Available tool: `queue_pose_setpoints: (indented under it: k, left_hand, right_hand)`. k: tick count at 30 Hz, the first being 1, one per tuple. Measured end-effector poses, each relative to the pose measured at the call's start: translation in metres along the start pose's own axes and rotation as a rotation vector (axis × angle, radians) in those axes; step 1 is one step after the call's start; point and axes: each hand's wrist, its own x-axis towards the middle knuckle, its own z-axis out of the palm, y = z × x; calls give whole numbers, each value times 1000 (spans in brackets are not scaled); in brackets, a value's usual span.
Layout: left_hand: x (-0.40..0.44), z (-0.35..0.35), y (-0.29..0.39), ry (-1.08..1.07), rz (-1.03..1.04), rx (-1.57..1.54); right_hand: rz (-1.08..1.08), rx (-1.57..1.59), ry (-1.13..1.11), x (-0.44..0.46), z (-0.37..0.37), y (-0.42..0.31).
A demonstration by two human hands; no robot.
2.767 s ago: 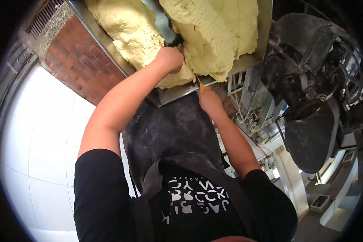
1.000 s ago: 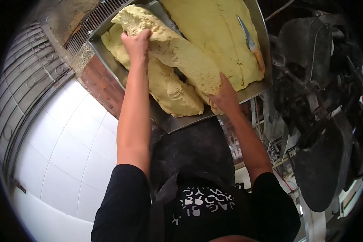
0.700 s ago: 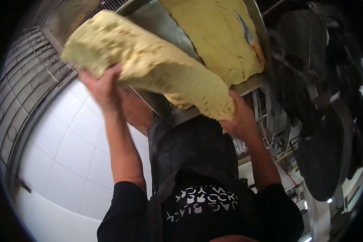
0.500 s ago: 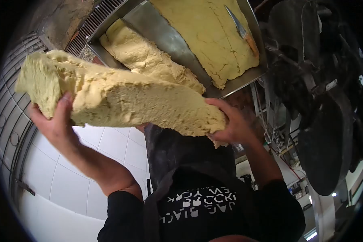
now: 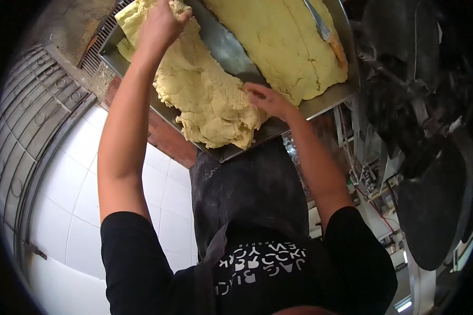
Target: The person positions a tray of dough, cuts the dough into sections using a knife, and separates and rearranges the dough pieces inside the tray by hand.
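Note:
A thick slab of yellow dough (image 5: pixel 210 100), rough and lumpy, lies on the left side of a metal tray (image 5: pixel 223 44). At the slab's far end, my left hand (image 5: pixel 163 26) is closed on the dough, its fingertips partly hidden. My right hand (image 5: pixel 270 100) is at the slab's near right edge, fingers stretched out and apart, touching or almost touching it. To the right in the same tray lies a flat sheet of dough (image 5: pixel 278 47) with a lengthwise cut line. On its right edge rests a knife (image 5: pixel 328 37) with an orange-brown handle.
Under the tray's left side is a reddish-brown edge (image 5: pixel 171 136). A metal grille gate (image 5: pixel 37 110) stands at the left, beside white floor tiles (image 5: pixel 84 178). Dark machine-like equipment (image 5: pixel 431 199) fills the right side. My dark apron (image 5: pixel 247 194) is close to the tray's near corner.
The slab, held up in both hands before, has come down into the tray over the dough piece there. My left hand moved up to the far end; my right hand loosened its grip.

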Motion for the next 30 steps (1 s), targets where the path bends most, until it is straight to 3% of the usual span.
queue_pose_setpoints:
  k: [1,3,5,7,9,10,13,17,22,28,30]
  left_hand:
    - [-13,11,-23,38,144,-25]
    - [-50,5,-46,239,26,-124]
    - [-89,9,-67,399,-268,-297]
    - [-103,29,-95,244,-728,-723]
    - [-88,67,-132,139,-658,-917]
    - [-79,77,-146,90,-616,-1014]
    - [-60,64,-125,31,-504,-1228]
    - [-82,70,-135,109,-528,-1285]
    - [-132,7,-104,250,-606,-924]
    - [-138,17,-126,147,-777,-532]
    - [-134,12,-127,64,-709,-621]
  right_hand:
    - [47,5,59,8,-1,6]
    - [60,34,91,34,1,16]
    - [172,141,96,60,10,22]
    - [149,73,133,60,27,14]
    - [130,-45,176,66,42,21]
    - [209,89,149,66,43,20]
    - [131,13,172,69,43,22]
    - [248,184,130,88,46,12]
    - [155,-89,176,86,45,15]
    - [177,-1,172,73,59,25]
    - [179,60,214,73,62,23]
